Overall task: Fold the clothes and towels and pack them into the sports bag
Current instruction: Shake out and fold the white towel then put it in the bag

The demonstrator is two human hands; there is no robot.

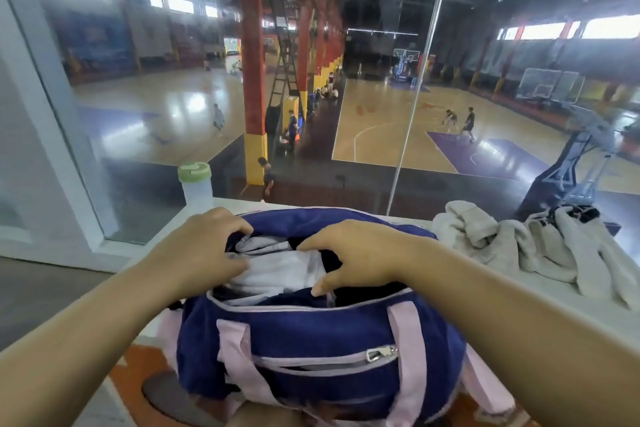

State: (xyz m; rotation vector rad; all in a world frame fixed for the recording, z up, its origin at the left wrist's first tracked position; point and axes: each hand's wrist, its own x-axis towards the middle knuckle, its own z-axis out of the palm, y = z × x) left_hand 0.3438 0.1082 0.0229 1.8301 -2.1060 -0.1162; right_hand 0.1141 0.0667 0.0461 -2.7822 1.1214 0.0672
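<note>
A navy sports bag [311, 340] with pink straps stands open on the white counter in front of me. Inside its top opening lies a folded light grey garment [277, 270]. My left hand [204, 246] presses on the garment's left side, fingers curled into the opening. My right hand [353, 253] rests over the right side of the opening, its thumb at the bag's near zipper edge and its fingers touching the garment. A heap of unfolded beige towels and clothes [519, 243] lies on the counter to the right of the bag.
A clear bottle with a green lid [196, 184] stands at the counter's back left, against a glass wall. Behind the glass, far below, is a basketball court with people. The counter edge [571, 305] runs to the right.
</note>
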